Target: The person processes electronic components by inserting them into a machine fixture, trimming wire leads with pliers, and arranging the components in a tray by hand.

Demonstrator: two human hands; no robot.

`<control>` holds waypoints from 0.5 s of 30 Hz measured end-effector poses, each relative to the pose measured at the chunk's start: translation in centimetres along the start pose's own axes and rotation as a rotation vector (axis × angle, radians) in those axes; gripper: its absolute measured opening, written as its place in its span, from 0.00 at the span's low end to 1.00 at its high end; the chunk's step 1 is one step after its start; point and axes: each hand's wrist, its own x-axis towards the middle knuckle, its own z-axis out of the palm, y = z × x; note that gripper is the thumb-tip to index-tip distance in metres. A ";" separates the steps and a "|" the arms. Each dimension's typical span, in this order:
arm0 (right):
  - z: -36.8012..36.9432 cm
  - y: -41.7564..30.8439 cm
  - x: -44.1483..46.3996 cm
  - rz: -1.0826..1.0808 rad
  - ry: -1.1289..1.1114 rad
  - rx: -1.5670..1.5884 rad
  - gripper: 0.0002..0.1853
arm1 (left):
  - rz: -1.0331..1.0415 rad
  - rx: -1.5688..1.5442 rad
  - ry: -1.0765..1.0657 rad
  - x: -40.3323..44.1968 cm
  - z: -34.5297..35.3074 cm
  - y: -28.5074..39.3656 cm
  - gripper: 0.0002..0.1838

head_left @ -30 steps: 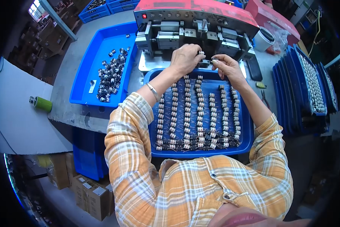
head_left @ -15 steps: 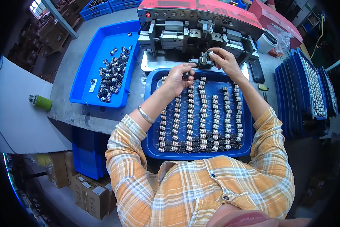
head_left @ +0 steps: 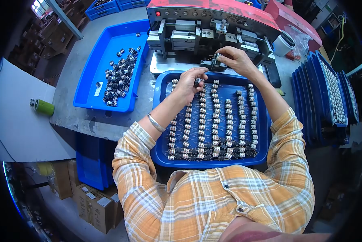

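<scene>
My left hand (head_left: pixel 187 84) is closed, its curled fingers around a small dark cylindrical part (head_left: pixel 197 82). Its index finger reaches toward the metal fixture (head_left: pixel 213 64) at the front of the machine. My right hand (head_left: pixel 239 61) pinches a small wired cylindrical part (head_left: pixel 218 57) just above that fixture. Fingertips hide much of this part. Below both hands lies a blue tray (head_left: pixel 158 121) holding rows of small white-and-dark cylindrical parts (head_left: pixel 216 121) with thin wire leads.
The red-topped machine (head_left: pixel 213 16) with clamps and knobs stands behind the fixture. At left, a blue bin (head_left: pixel 88 76) holds a heap of similar parts (head_left: pixel 118 80). Stacked blue trays (head_left: pixel 310 97) stand at right. A green cylinder (head_left: pixel 44 107) is at far left.
My right hand has shifted slightly left and up, with the part now showing above the fixture. My left hand stays almost in place, still curled around its part.
</scene>
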 end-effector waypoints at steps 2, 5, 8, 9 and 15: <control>0.0 -0.2 0.2 -0.058 -0.018 -0.075 0.12 | -0.004 -0.003 0.003 -0.2 -0.1 -0.1 0.10; 0.2 -0.1 0.5 -0.111 -0.014 -0.175 0.11 | 0.000 -0.001 0.010 -0.4 -0.2 -0.2 0.09; 0.3 -0.2 0.4 -0.171 0.023 -0.288 0.12 | 0.023 0.014 0.016 -0.7 -0.1 -0.3 0.09; 0.4 -0.4 0.2 -0.188 0.064 -0.308 0.13 | 0.026 0.024 0.013 -0.9 0.0 -0.3 0.09; 0.0 -0.7 -3.8 -0.049 0.274 0.006 0.17 | 0.008 0.316 -0.109 -4.3 1.4 0.5 0.12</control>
